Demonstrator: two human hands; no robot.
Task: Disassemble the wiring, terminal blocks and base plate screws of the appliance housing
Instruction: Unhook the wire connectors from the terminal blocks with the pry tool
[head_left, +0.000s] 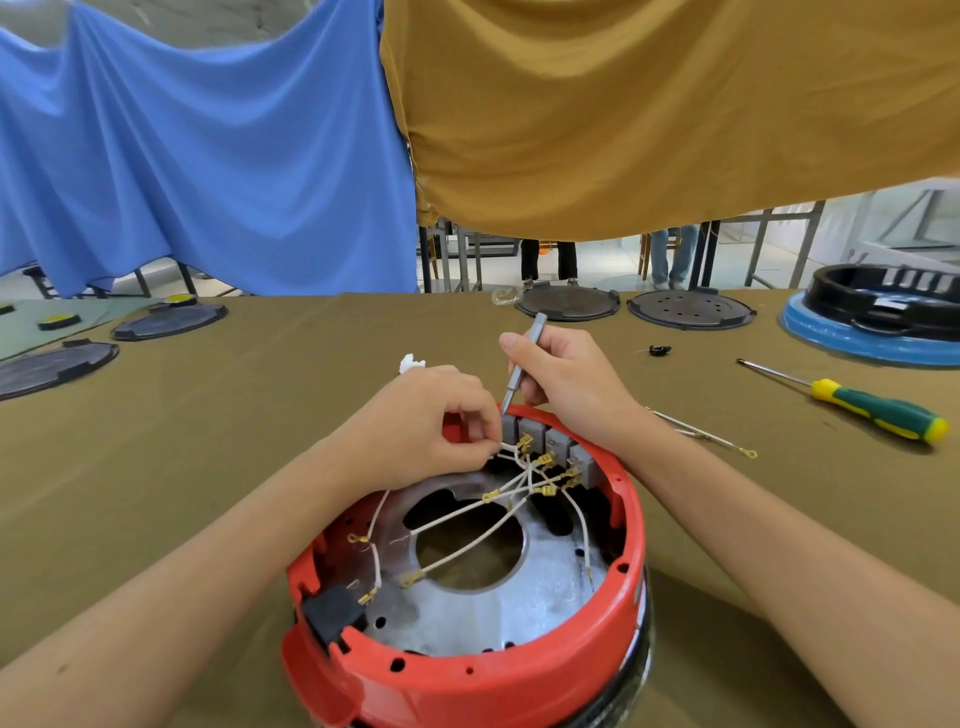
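Note:
A round red appliance housing (631, 525) lies upside down on the table, with a silver base plate (524, 608) inside. White wires (462, 514) with brass terminals run from the plate to a row of grey terminal blocks (556, 444) at the far rim. My left hand (431, 421) pinches a white wire beside the leftmost block. My right hand (571, 379) grips a thin grey screwdriver (522, 358) like a pen, its tip down on the leftmost block.
A green-and-yellow screwdriver (878, 408) and a loose wire (701, 434) lie to the right. Dark round plates (691, 309) line the far edge and left side. A black housing on a blue ring (878, 312) stands far right. Blue and mustard cloths hang behind.

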